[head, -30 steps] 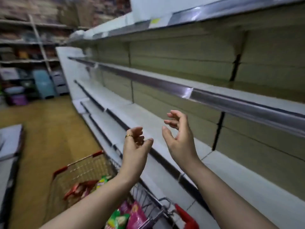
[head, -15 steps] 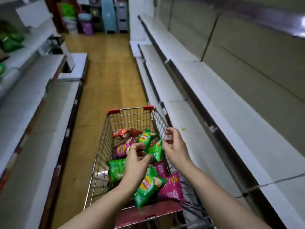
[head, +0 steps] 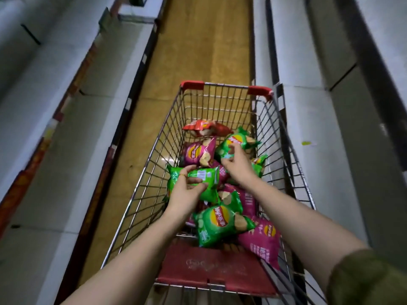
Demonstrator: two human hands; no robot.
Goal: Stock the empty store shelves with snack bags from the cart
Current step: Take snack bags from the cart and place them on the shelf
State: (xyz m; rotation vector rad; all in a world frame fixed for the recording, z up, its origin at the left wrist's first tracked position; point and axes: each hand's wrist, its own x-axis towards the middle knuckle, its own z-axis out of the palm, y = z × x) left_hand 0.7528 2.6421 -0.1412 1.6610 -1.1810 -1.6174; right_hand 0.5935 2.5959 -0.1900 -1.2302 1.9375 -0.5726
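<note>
Both my hands are down inside the wire cart (head: 154, 155). My left hand (head: 186, 188) grips a green snack bag (head: 207, 179) lying back side up in the middle of the cart. My right hand (head: 236, 164) pinches the near edge of another green bag (head: 237, 139) further forward. Around them lie several more bags: a red one (head: 204, 127) at the front, a pink one (head: 196, 153), a green one (head: 220, 223) and a pink one (head: 262, 241) close to me.
White shelves (head: 312, 133) run along the right of the cart, and more white shelves (head: 44, 106) line the left. A wooden floor aisle (head: 198, 51) stretches ahead. The cart's red child-seat flap (head: 211, 267) is nearest me.
My view swung from the shelves down to the cart. Both hands dropped from the air into the cart and each took hold of a green bag.
</note>
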